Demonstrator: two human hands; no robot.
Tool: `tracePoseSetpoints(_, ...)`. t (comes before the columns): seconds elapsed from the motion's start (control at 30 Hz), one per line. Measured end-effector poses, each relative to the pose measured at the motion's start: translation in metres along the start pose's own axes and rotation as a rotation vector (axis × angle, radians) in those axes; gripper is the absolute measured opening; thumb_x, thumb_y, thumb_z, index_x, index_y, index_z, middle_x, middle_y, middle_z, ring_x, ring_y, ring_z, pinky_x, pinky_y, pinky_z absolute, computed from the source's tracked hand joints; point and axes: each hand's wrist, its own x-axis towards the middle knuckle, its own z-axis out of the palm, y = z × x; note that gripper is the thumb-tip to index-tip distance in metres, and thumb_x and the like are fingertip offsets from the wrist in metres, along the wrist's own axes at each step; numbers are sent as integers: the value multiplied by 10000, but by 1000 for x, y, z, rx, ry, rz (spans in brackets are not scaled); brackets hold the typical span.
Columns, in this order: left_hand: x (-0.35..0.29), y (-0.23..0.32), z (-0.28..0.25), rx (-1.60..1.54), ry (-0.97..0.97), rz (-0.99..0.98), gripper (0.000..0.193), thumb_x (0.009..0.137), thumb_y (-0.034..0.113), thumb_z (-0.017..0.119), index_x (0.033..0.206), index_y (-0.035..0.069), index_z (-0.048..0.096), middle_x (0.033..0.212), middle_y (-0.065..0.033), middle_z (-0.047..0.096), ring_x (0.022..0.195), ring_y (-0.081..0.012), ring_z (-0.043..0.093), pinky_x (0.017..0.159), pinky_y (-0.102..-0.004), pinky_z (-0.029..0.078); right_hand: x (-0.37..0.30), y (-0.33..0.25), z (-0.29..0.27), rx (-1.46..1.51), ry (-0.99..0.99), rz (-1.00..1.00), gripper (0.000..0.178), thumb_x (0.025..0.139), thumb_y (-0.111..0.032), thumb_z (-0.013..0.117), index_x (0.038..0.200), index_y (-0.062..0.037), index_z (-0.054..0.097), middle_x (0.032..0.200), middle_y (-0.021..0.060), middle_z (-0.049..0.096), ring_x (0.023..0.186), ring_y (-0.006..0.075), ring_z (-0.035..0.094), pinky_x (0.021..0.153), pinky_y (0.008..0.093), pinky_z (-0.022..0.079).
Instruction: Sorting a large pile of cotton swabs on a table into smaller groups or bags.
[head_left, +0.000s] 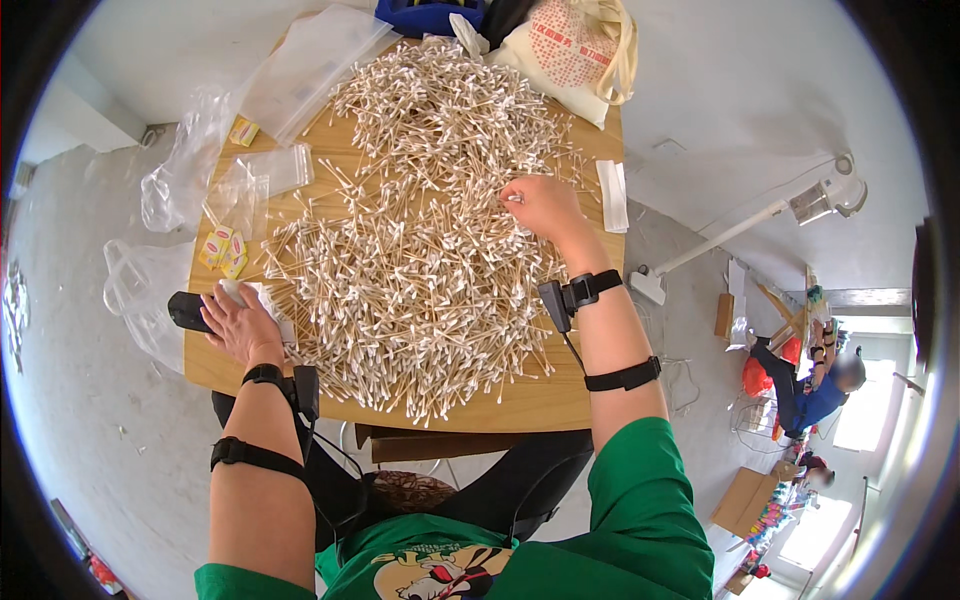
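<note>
Loose cotton swabs (410, 290) with wooden sticks and white tips lie in a wide heap over the wooden table (500, 415). At the heap's right side, my right hand (545, 208) is closed, with a few white swab tips showing at its fingers. My left hand (240, 325) rests at the table's left edge with its fingers spread. Under and beside it lies something white (276, 308), partly covered, perhaps paper or thin plastic. A black object (189, 311) of unclear kind lies by its fingertips.
Clear plastic bags (150, 300) hang over the left edge, near small yellow packets (222, 250). A cream cloth bag (560, 60) stands at the back right, and a folded white paper (611, 196) lies at the right edge. A co-worker (815, 390) sits far right.
</note>
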Motion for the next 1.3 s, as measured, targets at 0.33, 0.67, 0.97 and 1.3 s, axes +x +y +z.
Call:
tracePoseSetpoints(0.33, -7, 11, -7, 9, -32, -4, 560, 928, 479, 307, 1391, 162, 310, 1481, -62, 221, 1371, -223, 160, 1094, -451, 126, 11, 2, 13, -86, 44, 15, 131, 791, -171, 549, 876, -155, 648, 833, 74, 655, 763, 268, 622, 667, 394, 480)
tracePoseSetpoints(0.67, -4, 7, -4, -17, -16, -8, 556, 930, 472, 306, 1391, 161, 305, 1482, -59, 219, 1374, -222, 148, 1098, -454, 119, 3, 24, 9, 1304, 170, 328, 88, 796, -128, 567, 808, -47, 596, 631, 39, 552, 536, 160, 510, 472, 264, 373)
tracePoseSetpoints(0.97, -3, 6, -4, -4, -10, -15, 555, 931, 472, 293, 1393, 164, 307, 1481, -58, 222, 1375, -219, 147, 1100, -451, 114, 51, 7, 21, 276, 94, 443, 264, 806, -309, 578, 854, -52, 616, 868, 150, 648, 815, 334, 614, 697, 421, 476)
tracePoseSetpoints(1.3, -2, 3, 0, -6, 13, -13, 544, 928, 466, 313, 1383, 169, 323, 1473, -63, 240, 1370, -220, 162, 1095, -461, 119, 43, 5, 21, 1119, 169, 508, 174, 751, -178, 710, 814, -49, 613, 551, -40, 478, 435, 54, 378, 400, 223, 290)
